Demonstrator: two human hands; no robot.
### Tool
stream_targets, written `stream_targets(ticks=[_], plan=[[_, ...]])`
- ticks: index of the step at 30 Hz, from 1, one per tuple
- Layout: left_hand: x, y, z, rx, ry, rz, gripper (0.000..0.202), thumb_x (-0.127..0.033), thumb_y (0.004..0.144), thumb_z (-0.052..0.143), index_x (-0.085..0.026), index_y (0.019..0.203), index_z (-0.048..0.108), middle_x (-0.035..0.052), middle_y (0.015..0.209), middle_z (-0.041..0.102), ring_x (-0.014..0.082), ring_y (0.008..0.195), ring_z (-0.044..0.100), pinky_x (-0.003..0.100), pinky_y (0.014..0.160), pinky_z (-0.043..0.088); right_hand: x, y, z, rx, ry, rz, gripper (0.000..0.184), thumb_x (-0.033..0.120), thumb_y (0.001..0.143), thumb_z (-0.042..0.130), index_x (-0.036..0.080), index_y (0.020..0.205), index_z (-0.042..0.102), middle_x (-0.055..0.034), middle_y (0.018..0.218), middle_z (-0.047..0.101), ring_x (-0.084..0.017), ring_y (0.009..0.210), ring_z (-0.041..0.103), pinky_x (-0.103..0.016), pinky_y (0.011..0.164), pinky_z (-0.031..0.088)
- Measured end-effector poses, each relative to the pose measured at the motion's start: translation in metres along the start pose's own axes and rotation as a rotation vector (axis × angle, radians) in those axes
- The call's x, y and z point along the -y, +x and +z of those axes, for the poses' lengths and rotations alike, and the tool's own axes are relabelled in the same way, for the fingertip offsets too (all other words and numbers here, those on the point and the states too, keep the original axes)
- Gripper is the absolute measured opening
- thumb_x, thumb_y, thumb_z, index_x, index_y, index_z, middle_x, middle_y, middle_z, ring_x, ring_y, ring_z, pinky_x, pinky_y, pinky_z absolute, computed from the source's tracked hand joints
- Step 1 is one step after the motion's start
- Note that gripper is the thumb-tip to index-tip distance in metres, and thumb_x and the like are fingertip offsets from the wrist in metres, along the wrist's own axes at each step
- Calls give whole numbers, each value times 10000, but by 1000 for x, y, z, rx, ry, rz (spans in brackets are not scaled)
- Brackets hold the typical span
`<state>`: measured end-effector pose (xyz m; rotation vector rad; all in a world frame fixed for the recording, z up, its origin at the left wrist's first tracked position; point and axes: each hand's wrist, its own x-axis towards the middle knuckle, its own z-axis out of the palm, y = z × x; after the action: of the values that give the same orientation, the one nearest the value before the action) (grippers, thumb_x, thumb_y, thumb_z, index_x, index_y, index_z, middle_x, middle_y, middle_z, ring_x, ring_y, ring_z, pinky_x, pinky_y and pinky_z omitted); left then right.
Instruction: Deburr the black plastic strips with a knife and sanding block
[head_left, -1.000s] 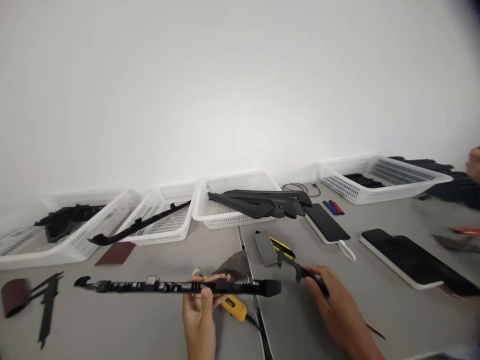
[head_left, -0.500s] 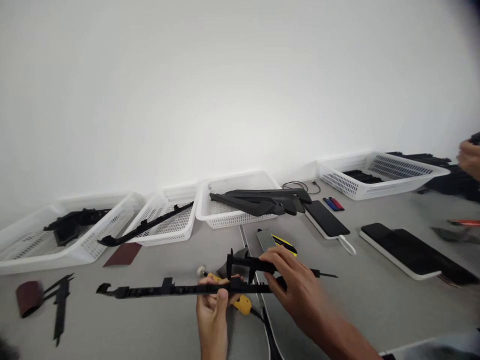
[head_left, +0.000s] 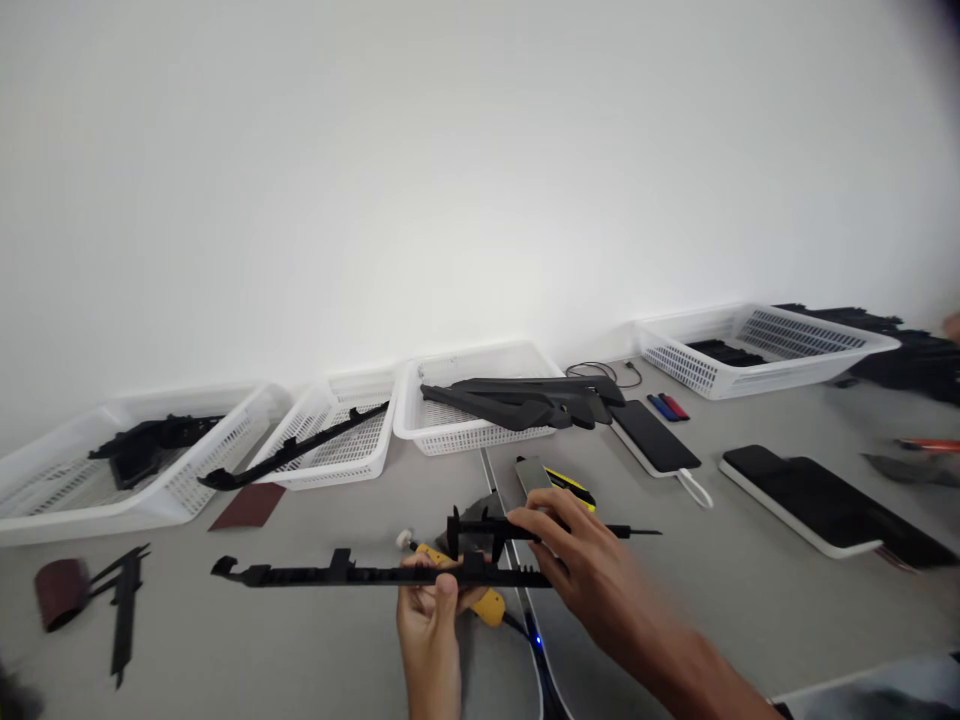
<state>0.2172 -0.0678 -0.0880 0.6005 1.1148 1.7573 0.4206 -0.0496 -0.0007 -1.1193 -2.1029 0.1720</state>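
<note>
My left hand (head_left: 429,610) is closed round the middle of a long, thin black plastic strip (head_left: 300,577) with a hooked left end and small raised tabs. The strip is held level above the table. In my right hand (head_left: 574,550), closed round its sliding part, is a black caliper (head_left: 484,527). The caliper's jaws are apart and point down around a raised tab on the strip; whether they touch it I cannot tell. Behind my left hand lies a yellow-handled tool (head_left: 489,607) with a cable, partly hidden.
White baskets (head_left: 480,440) with black parts stand along the wall. A second caliper (head_left: 125,615) and sandpaper (head_left: 60,593) lie at the left. At the right are a yellow-black cutter (head_left: 571,488), a phone (head_left: 656,437) and more dark-screened devices (head_left: 802,500). Another person's hand (head_left: 952,326) shows at the right edge.
The caliper has shifted slightly left and tilts less. The strip's hooked end has moved a little right and up. The other person's hand has mostly left the view. A blue light now shows by the cable.
</note>
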Motion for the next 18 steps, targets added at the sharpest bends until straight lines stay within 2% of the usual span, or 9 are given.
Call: stream_targets(ticks=[12,18], plan=[[5,1,-8,3,6,-8,657,-561,685,978,-217,1106,609,68,952,820,291,802,845,379,724,710,0,6,-1,57,-15,-16,427,45,1004,623,293,1351,639,-32,1004,700,-230,881,707,-351,771,604],[-9,-3,1,13,20,-26,646,-595,666,980,-212,1035,613,43,888,807,271,787,839,312,650,692,-4,7,-7,56,18,-41,368,107,1008,653,264,1341,646,-51,1073,757,-254,978,742,-369,832,618]])
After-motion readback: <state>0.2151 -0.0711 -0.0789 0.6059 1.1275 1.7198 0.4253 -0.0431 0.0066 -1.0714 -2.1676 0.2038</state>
